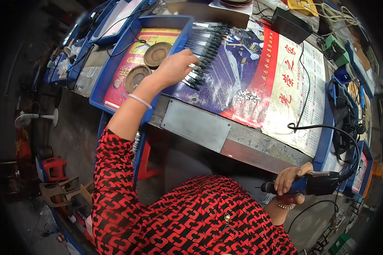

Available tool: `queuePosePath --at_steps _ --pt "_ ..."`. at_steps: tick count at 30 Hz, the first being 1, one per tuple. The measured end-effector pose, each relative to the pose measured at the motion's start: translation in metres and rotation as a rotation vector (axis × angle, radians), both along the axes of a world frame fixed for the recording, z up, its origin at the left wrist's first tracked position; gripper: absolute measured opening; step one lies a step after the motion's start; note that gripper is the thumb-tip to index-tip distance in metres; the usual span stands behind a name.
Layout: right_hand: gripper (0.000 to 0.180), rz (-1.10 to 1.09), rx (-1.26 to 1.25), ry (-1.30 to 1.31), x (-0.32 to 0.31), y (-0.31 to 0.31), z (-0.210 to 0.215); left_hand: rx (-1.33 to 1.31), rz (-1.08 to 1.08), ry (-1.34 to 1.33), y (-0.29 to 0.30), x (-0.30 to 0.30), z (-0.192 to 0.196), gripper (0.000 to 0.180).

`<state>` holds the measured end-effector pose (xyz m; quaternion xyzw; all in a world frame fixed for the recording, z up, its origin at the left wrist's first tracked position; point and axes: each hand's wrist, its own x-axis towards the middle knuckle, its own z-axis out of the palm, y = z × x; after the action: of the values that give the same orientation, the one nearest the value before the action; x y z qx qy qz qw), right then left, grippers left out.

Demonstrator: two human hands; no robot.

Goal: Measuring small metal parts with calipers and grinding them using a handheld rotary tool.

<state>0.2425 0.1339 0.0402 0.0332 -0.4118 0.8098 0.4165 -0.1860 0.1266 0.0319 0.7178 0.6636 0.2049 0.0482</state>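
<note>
The left hand point(174, 68) is laid at upper centre on a row of dark-handled tools point(206, 51), fingers curled, apparently pinching one. At lower right, the corded power tool point(317, 183) is gripped by the right hand point(290, 182), fingers wrapped tight.

Left hand point(174, 68) lay over the near end of the row of black-handled tools point(206, 46), fingers' tips hidden behind the hand; whether they pinched one couldn't be told. Right hand point(290, 183) at 4 o'clock wrapped the powered handpiece point(317, 183), covering its middle; the tip at its left end was too small to make out. Small shiny bits point(247, 96) on the counter point(242, 136) were blurred. Rim of the view at 9 o'clock was dark and smeared.
</note>
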Motion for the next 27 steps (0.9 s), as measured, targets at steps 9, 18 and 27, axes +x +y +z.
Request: queuePosePath --at_steps 9,18,27 --pt "0.049 -0.057 0.022 -0.050 0.008 -0.007 0.004 -0.132 -0.070 0.273 0.019 -0.014 -0.015 0.017" --pt "0.052 -0.035 -0.169 -0.087 0.009 -0.015 0.006 -0.083 -0.169 0.233 0.020 -0.012 -0.010 0.014" --pt "0.049 0.001 -0.252 -0.097 0.007 -0.022 0.014 0.191 -0.058 0.009 0.003 0.012 0.055 0.017"
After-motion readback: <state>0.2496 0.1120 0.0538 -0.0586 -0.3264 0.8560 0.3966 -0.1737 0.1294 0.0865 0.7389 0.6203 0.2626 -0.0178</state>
